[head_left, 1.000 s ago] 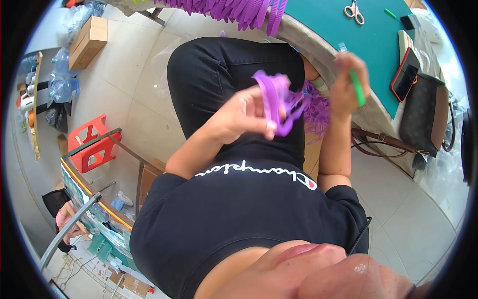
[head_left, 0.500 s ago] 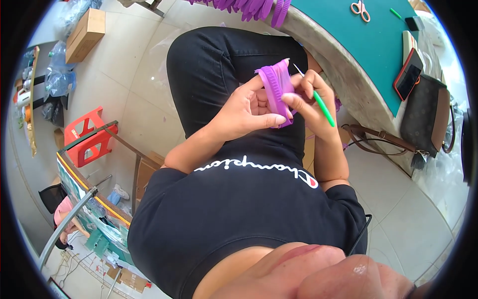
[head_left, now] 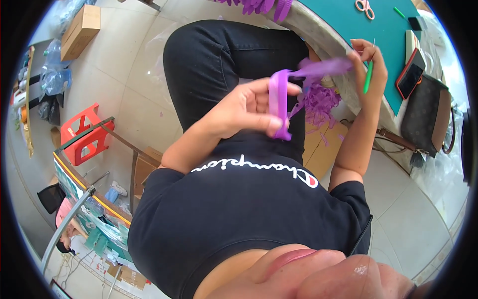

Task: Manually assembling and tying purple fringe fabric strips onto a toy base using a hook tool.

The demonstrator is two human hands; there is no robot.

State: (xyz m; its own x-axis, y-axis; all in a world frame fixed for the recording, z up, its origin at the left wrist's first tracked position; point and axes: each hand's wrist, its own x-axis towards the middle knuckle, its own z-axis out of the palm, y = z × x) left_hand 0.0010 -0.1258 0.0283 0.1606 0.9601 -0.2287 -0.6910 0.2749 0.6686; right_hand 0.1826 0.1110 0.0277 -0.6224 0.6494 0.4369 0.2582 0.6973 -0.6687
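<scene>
Over my lap, my left hand (head_left: 239,107) is closed round a bright purple soft-looking band (head_left: 282,104), fingers through its loop and thumb on its near edge. Raised to the right beside the table edge is my right hand (head_left: 369,65). It grips a slim green-handled knife (head_left: 368,79) with a thin pointed metal tip. From those fingers a thin purple strip (head_left: 326,67), blurred by motion, stretches toward the band. Whether the strip is still joined to the band I cannot tell. Below it lies a heap of purple scraps (head_left: 321,104).
The teal-topped table (head_left: 336,20) curves along the right, bearing scissors (head_left: 366,9), a green stick (head_left: 398,12) and a red-edged phone (head_left: 411,79). More purple bands (head_left: 254,5) lie at its far edge. A dark bag (head_left: 428,112) is at right, a red stool (head_left: 87,134) at left.
My right hand has moved away from the band, to the right and outward, with the knife and the strip. My left hand has turned the band, and the scrap heap now shows.
</scene>
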